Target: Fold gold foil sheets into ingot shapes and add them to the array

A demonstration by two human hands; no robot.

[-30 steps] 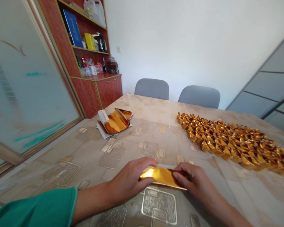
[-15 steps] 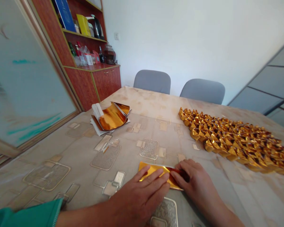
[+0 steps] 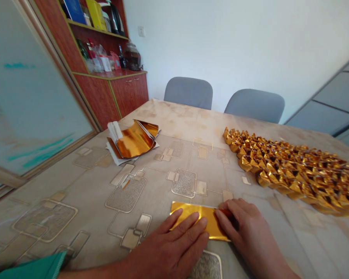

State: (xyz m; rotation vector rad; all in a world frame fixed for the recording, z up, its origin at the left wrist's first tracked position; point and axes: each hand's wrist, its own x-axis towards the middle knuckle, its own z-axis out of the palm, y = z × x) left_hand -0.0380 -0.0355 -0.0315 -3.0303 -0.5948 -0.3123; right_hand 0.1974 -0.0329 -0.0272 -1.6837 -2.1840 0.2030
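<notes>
Head view: shiny gold rectangular foil-paper strip (image 3: 211, 222) on beige patterned tablecloth (image 3: 155, 190). Left hand (image 3: 177, 242) laid over it, fingers extended, unclenched; right hand (image 3: 247, 226) pinching right end. Possible risk: uneven pressure or loose pinch skewing strip, creasing foil.

"How many hands at the bottom of the frame?"

"Two: one left hand (image 3: 176, 244) and one right hand (image 3: 250, 230)."

"And under them?"

"One piece of gold paper (image 3: 210, 217)."

"Left of centre?"

"One pile of sheets (image 3: 136, 141), overlapping too much to count singly."

"The folded gold pieces (image 3: 296, 170) at the right?"

"Dozens, packed too close for an exact number."

"Chairs (image 3: 189, 92), upper middle?"

"Two."

"Upper left?"

"One wall socket (image 3: 141, 31), one kettle (image 3: 116, 20), one jar (image 3: 133, 57)."
</notes>
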